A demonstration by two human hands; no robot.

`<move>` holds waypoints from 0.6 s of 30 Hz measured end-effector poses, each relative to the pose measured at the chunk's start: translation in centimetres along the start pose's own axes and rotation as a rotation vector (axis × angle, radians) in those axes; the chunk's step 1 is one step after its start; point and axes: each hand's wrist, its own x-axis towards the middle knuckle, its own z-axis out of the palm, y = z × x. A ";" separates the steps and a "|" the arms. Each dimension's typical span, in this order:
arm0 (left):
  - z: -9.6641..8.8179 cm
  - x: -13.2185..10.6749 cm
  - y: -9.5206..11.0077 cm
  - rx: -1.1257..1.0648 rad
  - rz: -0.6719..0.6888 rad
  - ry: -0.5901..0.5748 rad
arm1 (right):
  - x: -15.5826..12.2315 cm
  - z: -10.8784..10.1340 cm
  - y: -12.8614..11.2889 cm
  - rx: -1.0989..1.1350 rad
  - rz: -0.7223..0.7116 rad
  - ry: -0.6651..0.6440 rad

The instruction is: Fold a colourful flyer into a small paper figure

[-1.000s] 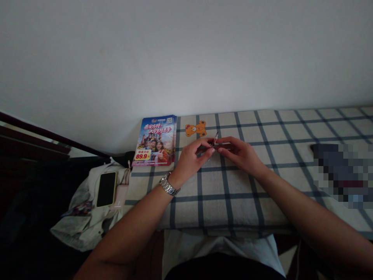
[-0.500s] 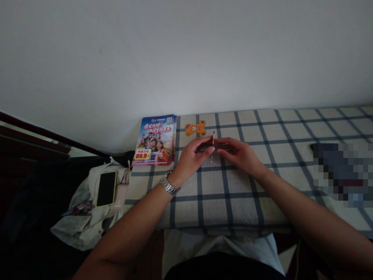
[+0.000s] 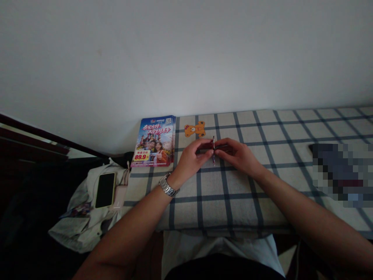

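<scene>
Between my two hands stands a thin, colourfully speckled piece of folded paper (image 3: pixel 213 157), seen nearly edge-on, so its faces are hidden. My left hand (image 3: pixel 194 155), with a metal watch on its wrist, pinches it from the left with thumb and fingers. From the right, the thumb and fingertips of my right hand (image 3: pixel 240 155) press against the same piece. Just beyond the left fingers lies a flat orange bear cutout (image 3: pixel 195 129). A stack of printed flyers (image 3: pixel 154 142) is to the left of my left hand, on the checked cloth (image 3: pixel 239 202).
Lower left, a phone (image 3: pixel 105 189) rests on a crumpled pale cloth bag (image 3: pixel 78 229). On the right side of the checked cloth is a dark, blurred-out object (image 3: pixel 335 167). A plain wall (image 3: pixel 186 58) rises behind the surface.
The folded paper has shifted slightly towards me and stands straighter. My right fingertips have closed in on it from the right; my left hand has barely moved.
</scene>
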 end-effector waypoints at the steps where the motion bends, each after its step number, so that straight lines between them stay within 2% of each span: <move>1: 0.0 0.0 0.0 0.004 -0.002 -0.003 | 0.0 0.0 0.1 -0.001 0.004 -0.002; 18: 0.1 0.2 0.2 0.016 -0.002 0.000 | 0.0 0.3 0.5 0.051 0.040 -0.014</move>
